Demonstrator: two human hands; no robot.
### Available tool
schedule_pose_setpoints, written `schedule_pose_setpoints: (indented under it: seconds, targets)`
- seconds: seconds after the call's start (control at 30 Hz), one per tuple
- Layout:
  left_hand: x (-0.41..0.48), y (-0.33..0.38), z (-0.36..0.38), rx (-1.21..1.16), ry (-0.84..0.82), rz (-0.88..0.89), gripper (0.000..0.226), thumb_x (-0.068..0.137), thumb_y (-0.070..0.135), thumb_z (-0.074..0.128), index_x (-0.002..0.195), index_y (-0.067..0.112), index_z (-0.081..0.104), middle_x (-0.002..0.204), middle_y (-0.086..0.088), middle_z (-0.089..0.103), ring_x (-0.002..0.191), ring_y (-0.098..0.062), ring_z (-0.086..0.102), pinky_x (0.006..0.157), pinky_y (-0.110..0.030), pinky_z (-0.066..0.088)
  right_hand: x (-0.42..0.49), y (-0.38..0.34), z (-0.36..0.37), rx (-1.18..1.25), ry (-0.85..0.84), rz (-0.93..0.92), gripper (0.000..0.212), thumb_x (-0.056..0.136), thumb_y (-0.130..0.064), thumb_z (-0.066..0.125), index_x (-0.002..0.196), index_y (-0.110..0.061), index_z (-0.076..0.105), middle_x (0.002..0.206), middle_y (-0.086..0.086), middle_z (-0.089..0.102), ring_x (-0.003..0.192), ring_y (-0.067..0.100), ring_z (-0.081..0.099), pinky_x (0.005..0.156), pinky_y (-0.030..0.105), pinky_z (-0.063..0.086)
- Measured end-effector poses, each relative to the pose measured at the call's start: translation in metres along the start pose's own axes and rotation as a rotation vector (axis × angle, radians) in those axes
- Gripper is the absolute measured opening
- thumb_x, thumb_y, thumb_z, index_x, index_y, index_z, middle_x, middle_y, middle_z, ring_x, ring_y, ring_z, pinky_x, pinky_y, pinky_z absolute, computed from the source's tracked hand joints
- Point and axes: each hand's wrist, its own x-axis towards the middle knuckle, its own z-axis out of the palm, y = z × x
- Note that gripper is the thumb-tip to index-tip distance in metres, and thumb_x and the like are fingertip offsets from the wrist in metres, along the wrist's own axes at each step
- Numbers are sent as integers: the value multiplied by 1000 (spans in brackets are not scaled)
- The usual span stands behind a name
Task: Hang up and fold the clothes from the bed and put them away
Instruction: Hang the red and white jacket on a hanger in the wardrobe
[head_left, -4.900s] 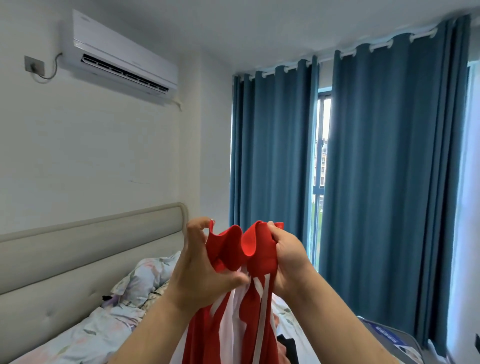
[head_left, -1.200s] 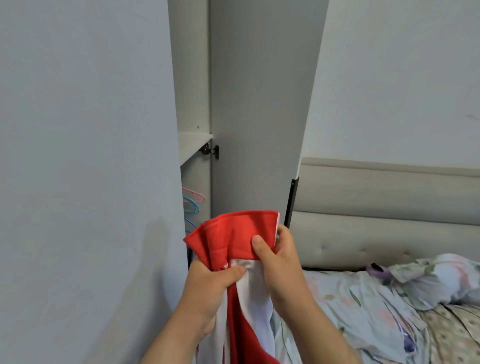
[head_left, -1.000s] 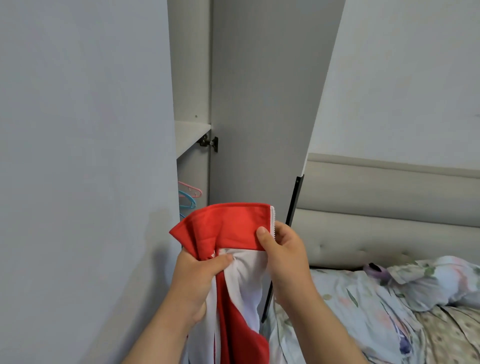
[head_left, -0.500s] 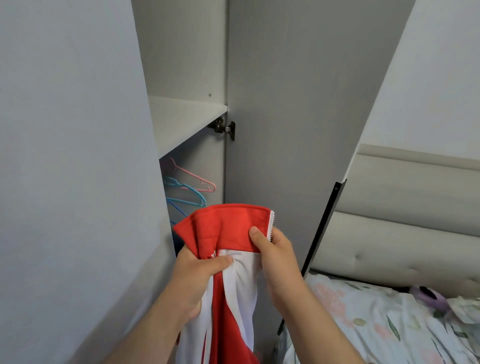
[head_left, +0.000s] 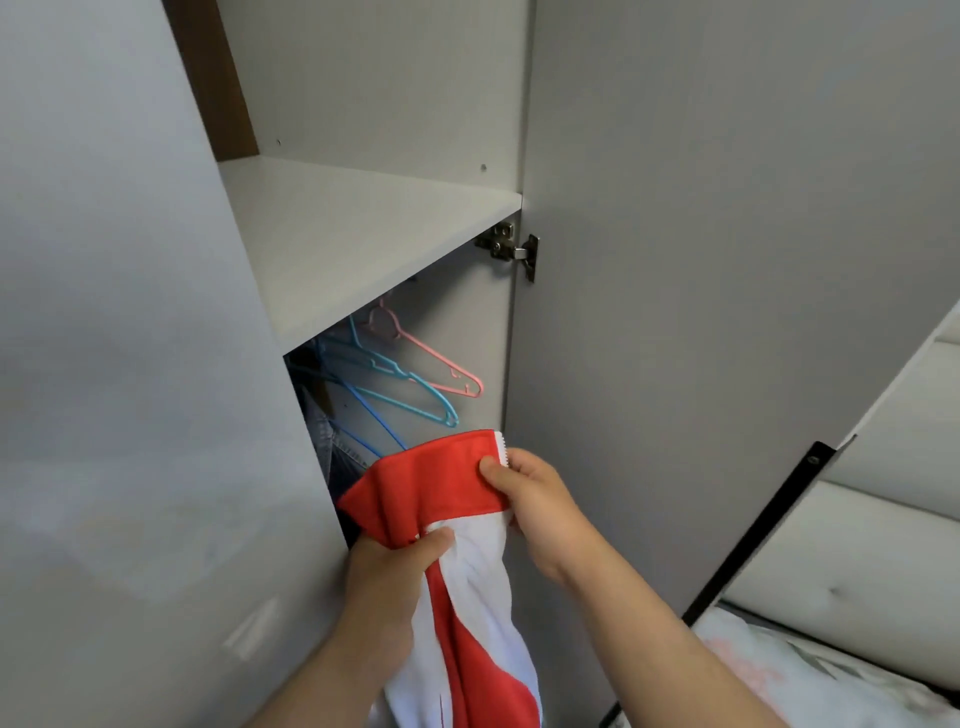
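I hold a red and white garment (head_left: 441, 483) upright in front of the open wardrobe. My left hand (head_left: 389, 577) grips its bunched lower left part, and my right hand (head_left: 535, 499) pinches the red collar at its right edge by the zipper. The fabric hangs down between my forearms. Just behind the garment, under the wardrobe shelf (head_left: 363, 228), hang a pink hanger (head_left: 431, 358) and blue hangers (head_left: 400, 389), all bare. Denim clothing (head_left: 332, 447) hangs deeper inside, mostly hidden.
The open wardrobe door (head_left: 701, 260) stands to the right, with its hinge (head_left: 511, 249) near the shelf. A closed door panel (head_left: 130, 364) fills the left. The padded headboard (head_left: 857, 545) and floral bedding (head_left: 810, 680) lie at the lower right.
I have turned from the window to the wardrobe and come closer. The garment and both hands now sit right at the wardrobe opening, and the hangers show fully.
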Motion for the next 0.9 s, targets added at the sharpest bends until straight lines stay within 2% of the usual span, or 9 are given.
schedule_pose_setpoints:
  seconds: [0.17, 0.23, 0.33, 0.43, 0.5, 0.57, 0.73, 0.8, 0.9]
  targets:
    - [23, -19, 5, 39, 159, -36, 30, 67, 14, 88, 86, 19, 66, 77, 12, 73, 74, -3, 68, 63, -19, 44, 61, -19, -7, -119, 42, -77, 14, 96, -8, 60, 85, -11, 68, 68, -7, 65, 62, 6, 57, 58, 18, 47]
    - [30, -24, 9, 48, 176, -19, 31, 64, 15, 90, 87, 16, 69, 76, 11, 75, 73, -3, 70, 67, -23, 46, 80, -24, 3, -261, 3, -155, 14, 94, -10, 65, 82, -14, 69, 68, -7, 61, 60, 2, 52, 60, 15, 43]
    - [39, -30, 11, 57, 207, -23, 47, 66, 14, 89, 108, 12, 70, 95, 2, 76, 91, -15, 70, 81, -30, 50, 101, -25, 27, -431, -146, -191, 3, 90, -14, 72, 88, -11, 71, 64, -10, 57, 53, -3, 46, 58, 11, 40]
    - [45, -35, 8, 95, 237, -35, 66, 67, 22, 89, 126, 15, 62, 115, -1, 69, 109, -25, 63, 100, -41, 47, 116, -22, 46, -661, -263, -193, 22, 87, -24, 76, 94, -3, 74, 79, 3, 68, 67, 8, 58, 73, 22, 50]
    - [45, -36, 8, 114, 270, -51, 70, 66, 29, 90, 127, 15, 59, 112, 1, 67, 108, -25, 61, 98, -38, 45, 124, -20, 51, -779, -277, -189, 32, 87, -28, 75, 96, 3, 73, 97, 19, 72, 84, 30, 65, 83, 37, 54]
    - [45, -37, 8, 119, 297, -64, 67, 67, 29, 90, 125, 15, 59, 109, 3, 66, 103, -23, 60, 92, -33, 42, 130, -13, 52, -837, -272, -199, 35, 89, -29, 73, 94, 6, 71, 100, 25, 69, 87, 34, 63, 85, 43, 51]
    - [44, -40, 8, 140, 329, -89, 66, 70, 23, 87, 128, 10, 59, 110, 0, 67, 99, -20, 62, 89, -30, 42, 144, 8, 54, -890, -274, -138, 33, 87, -40, 73, 102, -12, 78, 102, 4, 75, 95, 18, 67, 89, 32, 54]
    - [44, -40, 9, 155, 349, -96, 67, 70, 24, 87, 129, 8, 59, 117, -6, 67, 104, -23, 61, 89, -31, 43, 148, 15, 58, -903, -194, -127, 40, 86, -39, 75, 117, -14, 68, 102, 1, 70, 96, 16, 63, 83, 25, 47]
    - [44, -41, 10, 138, 346, -83, 64, 70, 21, 87, 127, 11, 60, 117, -5, 67, 104, -22, 61, 89, -31, 44, 155, 26, 63, -916, -103, -143, 47, 84, -40, 76, 121, -16, 61, 105, 2, 65, 99, 19, 59, 79, 24, 40]
